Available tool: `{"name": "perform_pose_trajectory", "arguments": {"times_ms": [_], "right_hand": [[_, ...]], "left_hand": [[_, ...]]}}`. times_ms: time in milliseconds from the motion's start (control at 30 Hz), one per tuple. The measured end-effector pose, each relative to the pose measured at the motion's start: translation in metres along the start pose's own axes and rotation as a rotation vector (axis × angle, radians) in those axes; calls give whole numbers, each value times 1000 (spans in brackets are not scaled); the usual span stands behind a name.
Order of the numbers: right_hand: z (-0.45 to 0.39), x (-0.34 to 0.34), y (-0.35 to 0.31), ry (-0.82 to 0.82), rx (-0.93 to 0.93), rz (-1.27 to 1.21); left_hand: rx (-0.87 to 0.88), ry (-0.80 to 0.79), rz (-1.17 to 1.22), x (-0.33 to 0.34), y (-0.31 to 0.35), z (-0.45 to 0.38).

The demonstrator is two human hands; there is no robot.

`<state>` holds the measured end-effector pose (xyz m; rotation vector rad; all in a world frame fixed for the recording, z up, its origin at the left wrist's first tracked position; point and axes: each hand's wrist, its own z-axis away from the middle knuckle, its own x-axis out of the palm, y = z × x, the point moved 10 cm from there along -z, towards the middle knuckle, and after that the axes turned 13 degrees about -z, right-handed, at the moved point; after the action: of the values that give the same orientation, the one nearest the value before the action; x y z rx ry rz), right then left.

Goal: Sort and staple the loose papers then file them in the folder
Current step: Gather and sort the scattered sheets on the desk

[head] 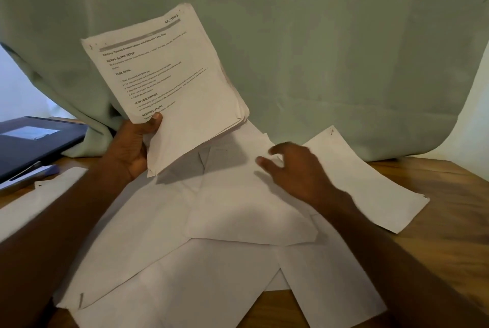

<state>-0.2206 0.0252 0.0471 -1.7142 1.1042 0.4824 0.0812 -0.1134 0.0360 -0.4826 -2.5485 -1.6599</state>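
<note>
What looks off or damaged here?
The loose sheets lie blank side up, fanned at clashing angles across the wooden table. The far-right sheet has a torn corner. The stack gripped by the left hand has ragged, uneven edges.

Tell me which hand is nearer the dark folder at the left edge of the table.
Left. The left hand grips the stack of papers just right of the dark folder. The right hand hovers over the loose sheets, farther right.

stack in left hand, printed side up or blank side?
Printed side up. The stack gripped by the left hand shows headings and numbered lines facing the camera.
</note>
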Motion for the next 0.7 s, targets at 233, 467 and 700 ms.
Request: {"name": "perform_pose_trajectory", "arguments": {"times_ms": [233, 467, 700], "right_hand": [[43, 115, -48, -474, 34, 125], [26, 79, -35, -232, 50, -164], [-5, -2, -6, 31, 128, -1099]], "left_hand": [[-24, 11, 56, -5, -6, -2], [-41, 18, 85, -4, -3, 4], [-87, 30, 292, 1, -1, 2]]}}
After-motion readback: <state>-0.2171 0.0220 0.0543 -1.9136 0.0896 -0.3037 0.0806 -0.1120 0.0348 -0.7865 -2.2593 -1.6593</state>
